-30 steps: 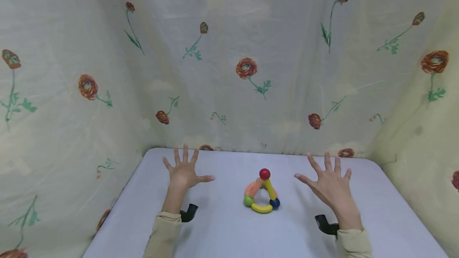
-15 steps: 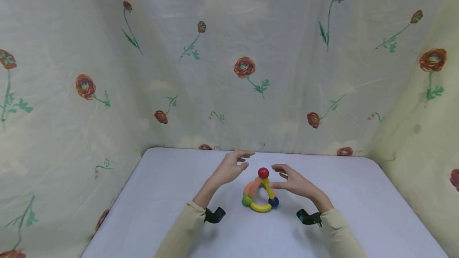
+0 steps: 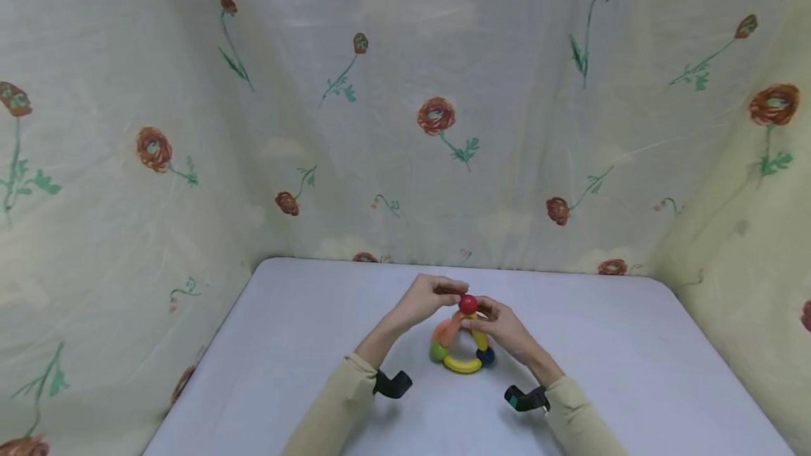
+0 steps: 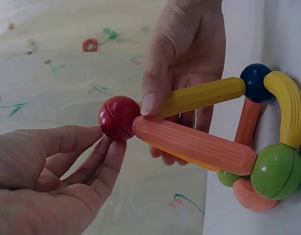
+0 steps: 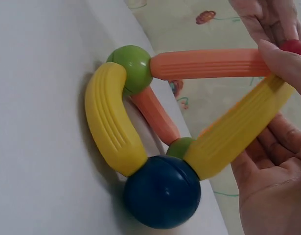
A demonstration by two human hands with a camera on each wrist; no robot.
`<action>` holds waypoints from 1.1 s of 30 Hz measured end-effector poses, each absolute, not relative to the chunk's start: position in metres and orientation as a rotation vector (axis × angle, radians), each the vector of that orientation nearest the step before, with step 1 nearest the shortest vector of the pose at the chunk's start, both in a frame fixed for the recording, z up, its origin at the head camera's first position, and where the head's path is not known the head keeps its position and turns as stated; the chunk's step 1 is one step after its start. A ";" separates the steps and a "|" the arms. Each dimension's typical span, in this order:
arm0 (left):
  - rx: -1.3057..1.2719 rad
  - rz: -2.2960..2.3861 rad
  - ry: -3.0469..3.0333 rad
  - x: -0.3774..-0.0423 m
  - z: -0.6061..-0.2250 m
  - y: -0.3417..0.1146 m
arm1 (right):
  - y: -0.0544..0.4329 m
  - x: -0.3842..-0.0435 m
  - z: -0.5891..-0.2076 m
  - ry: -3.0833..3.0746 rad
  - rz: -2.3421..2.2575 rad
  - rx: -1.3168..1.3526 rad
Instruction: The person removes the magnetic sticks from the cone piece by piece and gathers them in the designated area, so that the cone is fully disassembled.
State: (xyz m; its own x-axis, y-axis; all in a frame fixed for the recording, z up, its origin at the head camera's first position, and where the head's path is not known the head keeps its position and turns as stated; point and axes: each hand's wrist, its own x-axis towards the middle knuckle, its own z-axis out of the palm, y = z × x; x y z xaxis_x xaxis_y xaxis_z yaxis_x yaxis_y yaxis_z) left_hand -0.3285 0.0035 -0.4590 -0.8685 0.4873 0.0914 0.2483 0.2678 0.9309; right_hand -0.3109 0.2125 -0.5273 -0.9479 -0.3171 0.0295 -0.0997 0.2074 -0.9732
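On the table stands a pyramid-shaped frame of toy building sticks and balls. A red ball (image 4: 118, 117) forms its top, above a straight yellow stick (image 4: 204, 97) and a straight orange stick (image 4: 194, 143). At the base are a blue ball (image 5: 162, 192), a green ball (image 5: 135, 68) and a curved yellow stick (image 5: 108, 122). My left hand (image 3: 423, 302) pinches the red ball between thumb and fingers. With thumb on the near side and fingers behind, my right hand (image 3: 510, 333) holds the upper end of the straight yellow stick. The frame partly hides the right fingers.
The white table (image 3: 304, 343) runs back to a flowered curtain (image 3: 380, 160), which also hangs at both sides. Black wrist cameras, left (image 3: 394, 385) and right (image 3: 526, 400), stick out below the hands.
Both hands were spread wide on either side of the frame. They have come inward; the left now pinches the red ball and the right holds the yellow stick. The frame stays in place.
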 end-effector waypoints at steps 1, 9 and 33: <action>0.681 1.643 2.323 -0.328 -0.459 0.004 | 0.211 -0.311 -0.528 2.295 -1.840 -0.398; 0.636 1.624 2.342 -0.325 -0.458 0.001 | 0.204 -0.309 -0.533 2.294 -1.867 -0.370; 0.557 1.667 2.333 -0.289 -0.462 0.002 | 0.181 -0.278 -0.540 2.319 -2.019 -0.203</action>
